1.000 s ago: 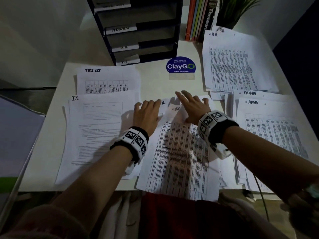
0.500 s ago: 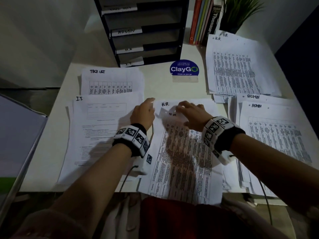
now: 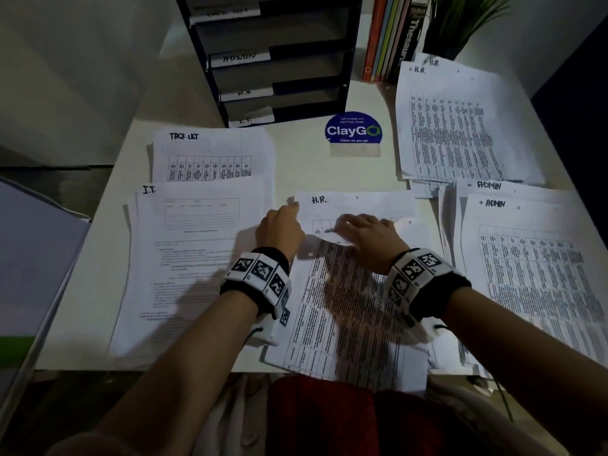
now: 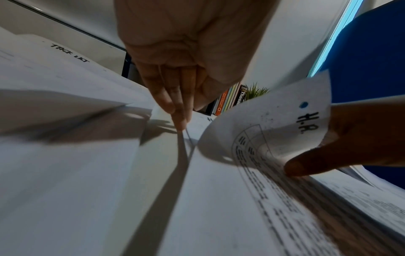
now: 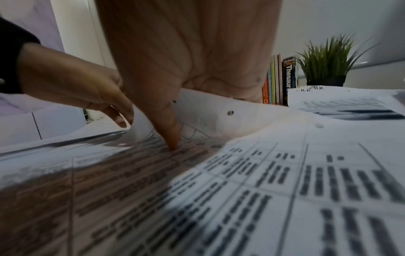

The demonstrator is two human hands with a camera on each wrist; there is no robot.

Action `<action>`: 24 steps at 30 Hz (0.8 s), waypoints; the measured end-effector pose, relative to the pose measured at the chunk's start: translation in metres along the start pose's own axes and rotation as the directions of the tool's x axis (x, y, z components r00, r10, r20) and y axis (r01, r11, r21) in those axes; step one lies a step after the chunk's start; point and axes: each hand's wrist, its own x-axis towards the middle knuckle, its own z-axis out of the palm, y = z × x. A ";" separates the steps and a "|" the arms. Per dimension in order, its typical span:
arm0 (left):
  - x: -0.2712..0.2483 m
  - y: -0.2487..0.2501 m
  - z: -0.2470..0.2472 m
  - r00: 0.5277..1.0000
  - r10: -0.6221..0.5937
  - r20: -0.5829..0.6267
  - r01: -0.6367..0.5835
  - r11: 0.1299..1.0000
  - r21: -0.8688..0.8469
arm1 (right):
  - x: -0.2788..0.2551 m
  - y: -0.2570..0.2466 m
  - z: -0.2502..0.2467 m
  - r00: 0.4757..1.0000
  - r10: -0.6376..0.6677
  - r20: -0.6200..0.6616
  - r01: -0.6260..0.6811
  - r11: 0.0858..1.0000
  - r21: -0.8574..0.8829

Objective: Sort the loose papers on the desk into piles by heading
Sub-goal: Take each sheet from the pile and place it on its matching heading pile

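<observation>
At the middle of the desk lies a printed table sheet [image 3: 345,307] over another sheet headed H.R. [image 3: 355,202]. My right hand [image 3: 355,225] pinches the top sheet's far edge and curls it back; its thumb [image 5: 173,138] presses on the print, and the curled edge [image 4: 306,124] reads H.R. My left hand [image 3: 283,222] touches the left edge of the lower sheet with straight fingertips [image 4: 181,123]. Sorted piles lie around: TASK LIST [image 3: 214,149], I.T. [image 3: 197,258], H.R. [image 3: 454,126] and ADMIN [image 3: 533,258].
A black labelled tray rack [image 3: 273,60] stands at the back, with books [image 3: 391,34] and a potted plant [image 3: 460,21] to its right. A blue ClayGo sign [image 3: 353,131] sits mid-desk. The middle sheets overhang the desk's front edge [image 3: 197,366].
Both hands drew back toward me. My right hand went from lying flat to curling up the top sheet's far edge, which uncovered the H.R. heading beneath. My left hand shifted to that sheet's left edge.
</observation>
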 end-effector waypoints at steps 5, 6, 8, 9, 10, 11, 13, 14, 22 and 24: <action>0.010 0.007 0.001 0.993 -0.113 0.042 0.120 0.958 -0.262 | 0.000 0.004 0.002 1.000 -0.001 -0.006 0.001 1.000 -0.029; 0.014 0.008 0.000 0.991 -0.126 0.052 0.135 0.950 -0.281 | 0.000 0.004 0.001 1.000 -0.005 -0.006 0.004 1.000 -0.027; 0.019 0.011 0.000 0.994 -0.095 0.045 0.104 0.962 -0.253 | 0.001 0.005 0.001 1.000 -0.005 -0.004 0.004 1.000 -0.022; 0.019 0.013 -0.001 0.997 -0.072 0.032 0.077 0.972 -0.221 | 0.001 0.005 0.001 1.000 -0.003 -0.004 0.003 1.000 -0.022; 0.020 0.015 -0.001 0.998 -0.054 0.018 0.056 0.981 -0.188 | 0.001 0.005 0.001 1.000 -0.001 -0.009 0.001 1.000 -0.023; 0.020 0.016 -0.001 0.999 -0.043 0.004 0.043 0.986 -0.163 | 0.002 0.004 0.001 1.000 0.002 -0.015 -0.002 1.000 -0.021; 0.019 0.016 -0.001 0.999 -0.034 -0.028 0.031 0.992 -0.119 | 0.001 0.003 0.001 1.000 0.007 -0.022 -0.007 1.000 -0.010; 0.017 0.017 0.000 0.999 -0.025 -0.040 0.022 0.996 -0.092 | 0.001 0.003 0.001 1.000 0.008 -0.023 -0.008 1.000 -0.006; 0.004 0.020 0.013 0.998 0.036 -0.053 -0.022 0.968 0.248 | 0.002 0.005 -0.003 0.997 0.063 -0.047 -0.059 0.995 0.084; 0.001 0.020 0.015 0.997 0.049 -0.064 -0.031 0.965 0.262 | 0.003 0.006 -0.003 0.997 0.059 -0.044 -0.055 0.996 0.075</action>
